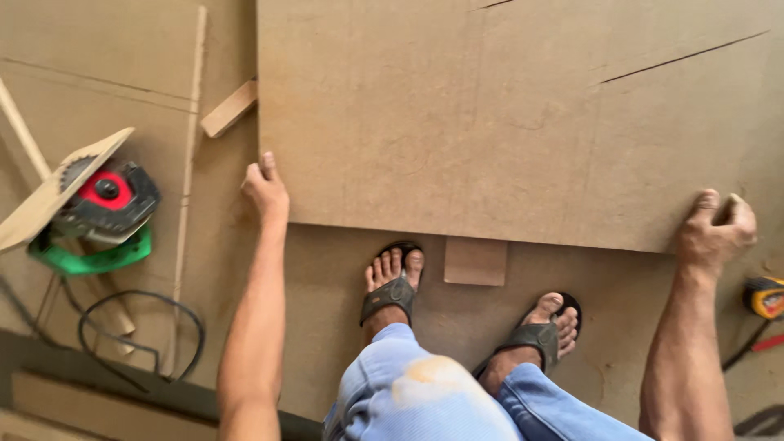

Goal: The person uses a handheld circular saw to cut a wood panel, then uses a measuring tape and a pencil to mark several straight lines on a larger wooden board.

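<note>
Where your left hand is: your left hand (267, 189) is at the near left corner of the board (506, 114), with the fingers stretched out flat along its side edge. It is pressing against the board, not clasping it.
Right hand: your right hand (714, 229) is curled over the board's near edge, far to the right, and closed in a grip on it.
Board: it is a large, plain brown sheet lying flat in front of you. It fills the upper part of the view, and its near edge runs from one hand to the other.
Step in hand: it looks as though you are steadying or shifting the board by its near edge, with your arms spread wide.
Next move calls for: my guess is an even pull from both hands, a firmer hold on the left, and toes kept back from the edge.
Feet: your left foot (392, 282) and right foot (547, 327), in sandals, are just short of the board's edge.
Block: a small wooden block (475, 261) pokes out from under the near edge, between your feet.
Left side: a saw (102, 204) with a red and green body and a looped cable (139, 335) lie well apart from the board. An offcut (229, 109) touches the board's left edge.
Right side: a yellow tape measure (765, 296) lies near your right hand.
</note>
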